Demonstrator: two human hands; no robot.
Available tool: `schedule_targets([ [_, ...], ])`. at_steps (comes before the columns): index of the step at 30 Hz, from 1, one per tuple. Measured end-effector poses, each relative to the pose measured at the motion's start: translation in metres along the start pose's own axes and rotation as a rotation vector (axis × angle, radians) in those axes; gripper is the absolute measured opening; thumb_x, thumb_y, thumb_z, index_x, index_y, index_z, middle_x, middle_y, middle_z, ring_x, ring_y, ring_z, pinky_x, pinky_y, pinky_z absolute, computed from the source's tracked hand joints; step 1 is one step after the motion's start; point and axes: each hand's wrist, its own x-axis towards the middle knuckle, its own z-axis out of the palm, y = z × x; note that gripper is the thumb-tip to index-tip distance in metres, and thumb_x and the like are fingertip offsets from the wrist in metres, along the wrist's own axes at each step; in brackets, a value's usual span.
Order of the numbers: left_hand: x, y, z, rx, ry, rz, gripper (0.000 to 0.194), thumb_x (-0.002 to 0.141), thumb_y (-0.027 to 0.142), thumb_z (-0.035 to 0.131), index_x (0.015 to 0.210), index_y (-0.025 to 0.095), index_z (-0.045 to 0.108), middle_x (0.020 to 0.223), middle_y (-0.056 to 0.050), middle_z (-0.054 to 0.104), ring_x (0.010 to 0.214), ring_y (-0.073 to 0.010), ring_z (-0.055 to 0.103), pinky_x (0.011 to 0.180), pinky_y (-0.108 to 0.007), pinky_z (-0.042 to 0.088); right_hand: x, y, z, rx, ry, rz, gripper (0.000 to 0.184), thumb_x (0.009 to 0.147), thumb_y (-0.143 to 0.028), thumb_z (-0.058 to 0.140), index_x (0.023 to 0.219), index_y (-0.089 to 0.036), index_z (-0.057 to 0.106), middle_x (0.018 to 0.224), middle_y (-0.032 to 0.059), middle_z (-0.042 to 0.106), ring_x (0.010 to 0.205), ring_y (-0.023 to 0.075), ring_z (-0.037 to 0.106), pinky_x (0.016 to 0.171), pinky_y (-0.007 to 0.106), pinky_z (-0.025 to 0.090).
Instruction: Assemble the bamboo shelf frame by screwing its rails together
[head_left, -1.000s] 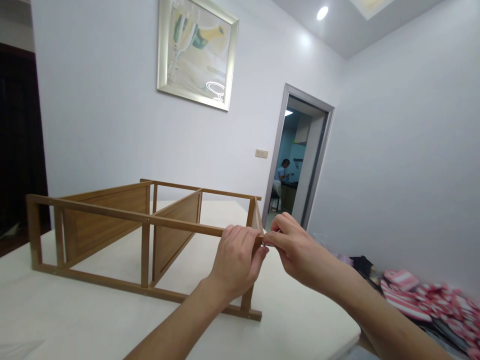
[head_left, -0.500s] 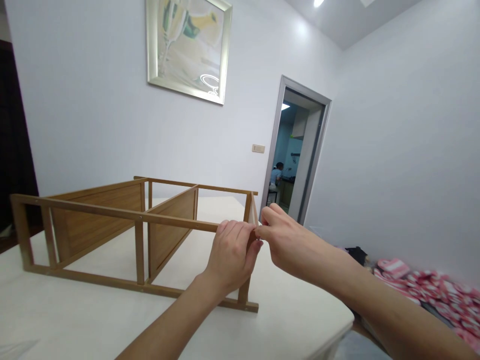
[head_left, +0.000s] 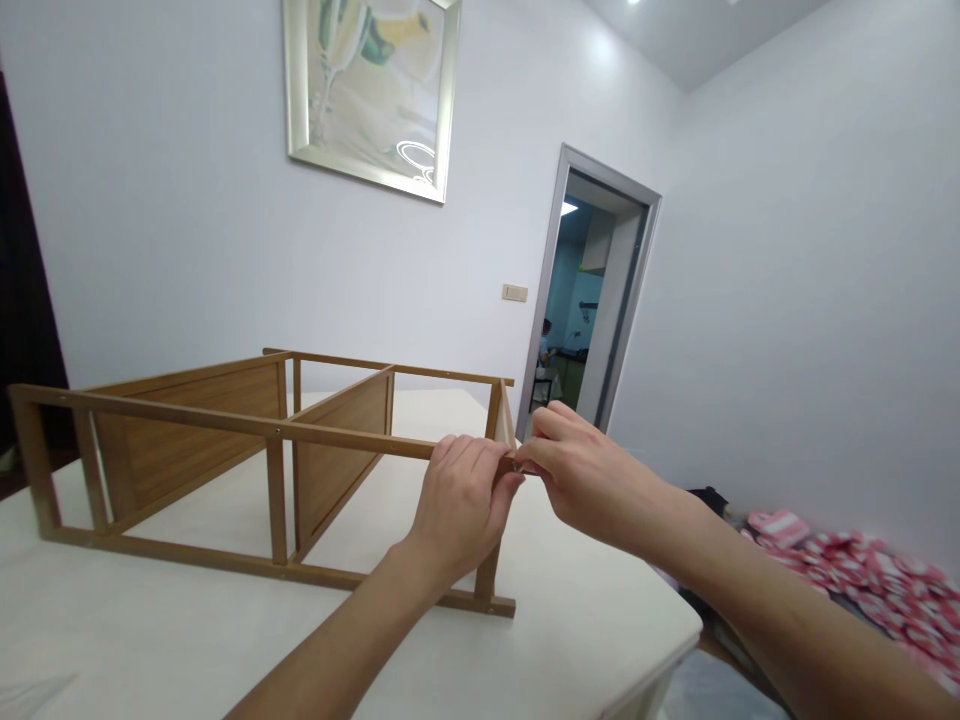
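A brown wooden shelf [head_left: 337, 438] with panel shelves lies on its side on a white table [head_left: 585, 620]. My left hand [head_left: 459, 500] is closed over its upper front rail near the right end, with the thumb lower, by the end upright. Just to the right, my right hand [head_left: 574, 460] is pinched at the same corner. A thin dark piece shows at its fingertips against the rail end, too small and covered to name. Small metal screw heads dot the rails.
A framed picture [head_left: 300, 80] hangs on the wall above a light switch [head_left: 514, 292]. Through a doorway [head_left: 562, 170] a person [head_left: 546, 350] sits in another room. Pink-and-white patterned cloth [head_left: 862, 570] is heaped at the right, beyond the table's rounded corner.
My right hand has shifted slightly right and turned, and a thin dark piece now shows at its fingertips. My left hand keeps its hold on the rail. The view has moved a little.
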Motion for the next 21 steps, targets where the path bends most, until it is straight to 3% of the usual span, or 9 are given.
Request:
schedule_targets([
  [10, 0.000, -0.002, 0.003, 0.027, 0.006, 0.021, 0.014, 0.094, 0.022, 0.051, 0.105, 0.018, 0.059, 0.094, -0.006, 0.069, 0.088, -0.0232, 0.058, 0.085, -0.042, 0.041, -0.021, 0.000, 0.021, -0.148, 0.213, -0.078, 0.022, 0.089, 0.000, 0.045, 0.081, -0.014, 0.061, 0.071, 0.0061, 0.051, 0.069, 0.0190, 0.037, 0.061, 0.034, 0.034],
  [21, 0.001, 0.000, 0.002, 0.058, 0.009, 0.036, 0.015, 0.097, 0.023, 0.047, 0.104, 0.018, 0.059, 0.093, -0.006, 0.069, 0.087, -0.0234, 0.059, 0.084, -0.042, 0.042, -0.036, -0.002, 0.042, -0.147, 0.346, -0.017, 0.025, 0.094, -0.006, 0.041, 0.086, -0.018, 0.061, 0.073, 0.0065, 0.053, 0.067, 0.0196, 0.040, 0.061, 0.036, 0.035],
])
